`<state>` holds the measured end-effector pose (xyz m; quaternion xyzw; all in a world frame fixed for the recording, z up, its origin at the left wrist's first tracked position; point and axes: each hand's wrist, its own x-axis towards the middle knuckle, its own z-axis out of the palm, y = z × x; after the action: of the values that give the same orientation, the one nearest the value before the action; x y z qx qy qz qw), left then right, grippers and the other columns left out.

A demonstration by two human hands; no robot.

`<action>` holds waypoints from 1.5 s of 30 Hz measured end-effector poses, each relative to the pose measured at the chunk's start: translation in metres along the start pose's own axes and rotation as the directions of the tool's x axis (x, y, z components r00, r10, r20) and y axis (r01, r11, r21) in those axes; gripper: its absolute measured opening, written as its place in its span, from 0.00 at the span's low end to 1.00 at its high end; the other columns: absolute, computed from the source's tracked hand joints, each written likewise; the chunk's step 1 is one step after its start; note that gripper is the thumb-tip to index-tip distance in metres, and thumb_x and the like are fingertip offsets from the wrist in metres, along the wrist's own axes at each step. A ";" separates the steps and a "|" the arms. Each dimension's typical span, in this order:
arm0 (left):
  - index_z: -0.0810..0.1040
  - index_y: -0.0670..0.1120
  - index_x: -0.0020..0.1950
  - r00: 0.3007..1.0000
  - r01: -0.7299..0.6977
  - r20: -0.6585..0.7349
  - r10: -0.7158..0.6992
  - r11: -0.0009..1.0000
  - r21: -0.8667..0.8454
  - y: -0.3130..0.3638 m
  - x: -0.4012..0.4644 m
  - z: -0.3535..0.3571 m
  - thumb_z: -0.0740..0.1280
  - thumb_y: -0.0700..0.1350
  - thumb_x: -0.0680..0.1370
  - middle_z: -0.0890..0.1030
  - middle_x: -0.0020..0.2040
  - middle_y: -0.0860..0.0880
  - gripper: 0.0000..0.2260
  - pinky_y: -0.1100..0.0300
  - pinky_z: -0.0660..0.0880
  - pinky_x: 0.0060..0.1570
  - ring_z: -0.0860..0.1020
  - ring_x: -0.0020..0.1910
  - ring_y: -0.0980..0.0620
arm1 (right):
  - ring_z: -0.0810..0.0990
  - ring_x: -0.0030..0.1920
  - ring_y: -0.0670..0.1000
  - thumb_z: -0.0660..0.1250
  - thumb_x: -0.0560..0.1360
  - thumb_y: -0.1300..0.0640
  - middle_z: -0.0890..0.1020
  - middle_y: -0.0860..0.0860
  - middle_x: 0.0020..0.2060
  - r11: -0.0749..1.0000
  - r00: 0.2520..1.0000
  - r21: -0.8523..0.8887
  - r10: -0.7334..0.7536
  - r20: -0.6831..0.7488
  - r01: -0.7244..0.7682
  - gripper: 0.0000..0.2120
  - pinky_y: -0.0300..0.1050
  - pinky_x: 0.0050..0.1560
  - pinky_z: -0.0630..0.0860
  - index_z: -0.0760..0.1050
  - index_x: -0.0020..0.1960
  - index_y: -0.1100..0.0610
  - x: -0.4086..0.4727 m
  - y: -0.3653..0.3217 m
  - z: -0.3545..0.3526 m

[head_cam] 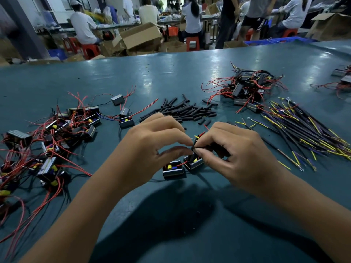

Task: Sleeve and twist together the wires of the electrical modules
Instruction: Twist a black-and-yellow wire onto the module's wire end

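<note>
Two small black electrical modules lie close together on the teal table, one (pixel 173 169) on the left and one (pixel 193 162) on the right, below my fingers. Their red, yellow and black wires (pixel 197 138) rise between my hands. My left hand (pixel 152 147) pinches the wires with thumb and forefinger. My right hand (pixel 233 154) pinches a short black sleeve (pixel 194 148) around those wires, thumb against fingertip. The two hands meet just above the right module.
A heap of black sleeve pieces (pixel 182 111) lies behind my hands. Modules with red wires are piled at the left (pixel 49 145) and at the back right (pixel 245 90). Sleeved yellow and blue cables (pixel 303 133) spread on the right. People sit at benches beyond the table.
</note>
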<state>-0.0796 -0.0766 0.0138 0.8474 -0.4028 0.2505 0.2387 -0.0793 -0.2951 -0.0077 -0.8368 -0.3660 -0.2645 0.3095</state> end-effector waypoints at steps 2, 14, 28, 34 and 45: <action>0.85 0.44 0.48 1.000 -0.028 -0.011 0.029 0.999 0.041 0.000 0.001 0.001 0.73 0.45 0.77 0.80 0.46 0.50 0.05 0.52 0.74 0.46 0.77 0.45 0.47 | 0.72 0.39 0.41 0.71 0.75 0.60 0.78 0.47 0.38 1.000 1.000 0.002 -0.010 -0.003 0.010 0.02 0.28 0.44 0.66 0.81 0.45 0.59 0.000 -0.001 0.000; 0.81 0.48 0.34 0.619 0.742 0.570 -0.541 0.163 -0.650 0.016 0.000 0.009 0.71 0.48 0.76 0.72 0.29 0.52 0.11 0.64 0.62 0.28 0.63 0.27 0.55 | 0.75 0.38 0.46 0.70 0.76 0.61 0.78 0.49 0.40 0.998 0.998 -0.008 -0.065 0.018 0.066 0.03 0.36 0.42 0.72 0.81 0.47 0.60 -0.001 0.001 0.001; 0.84 0.44 0.48 0.996 0.029 -0.085 -0.026 0.999 0.032 0.007 0.000 0.010 0.70 0.46 0.79 0.80 0.44 0.51 0.07 0.49 0.76 0.40 0.78 0.43 0.47 | 0.75 0.39 0.43 0.71 0.75 0.61 0.79 0.49 0.38 0.999 1.000 0.033 -0.004 -0.020 0.004 0.02 0.28 0.44 0.68 0.81 0.45 0.60 -0.001 0.003 -0.003; 0.81 0.47 0.36 0.721 0.654 0.393 -0.571 0.372 -0.659 0.018 -0.001 0.013 0.72 0.45 0.76 0.73 0.30 0.55 0.09 0.65 0.62 0.31 0.65 0.28 0.58 | 0.75 0.39 0.45 0.70 0.76 0.60 0.79 0.48 0.39 0.998 0.998 -0.029 -0.062 0.012 0.062 0.03 0.33 0.43 0.70 0.81 0.46 0.59 -0.002 0.004 -0.002; 0.84 0.41 0.49 0.999 -0.002 -0.033 0.002 1.000 0.013 0.005 -0.001 0.011 0.71 0.42 0.78 0.81 0.46 0.48 0.05 0.54 0.76 0.43 0.78 0.43 0.48 | 0.76 0.39 0.45 0.70 0.75 0.59 0.80 0.48 0.38 0.998 1.000 0.061 0.022 0.002 -0.022 0.03 0.33 0.43 0.71 0.81 0.45 0.59 -0.002 0.005 -0.004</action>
<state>-0.0815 -0.0856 0.0057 0.8442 -0.3982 0.2672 0.2396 -0.0775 -0.3016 -0.0074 -0.8311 -0.3650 -0.2492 0.3377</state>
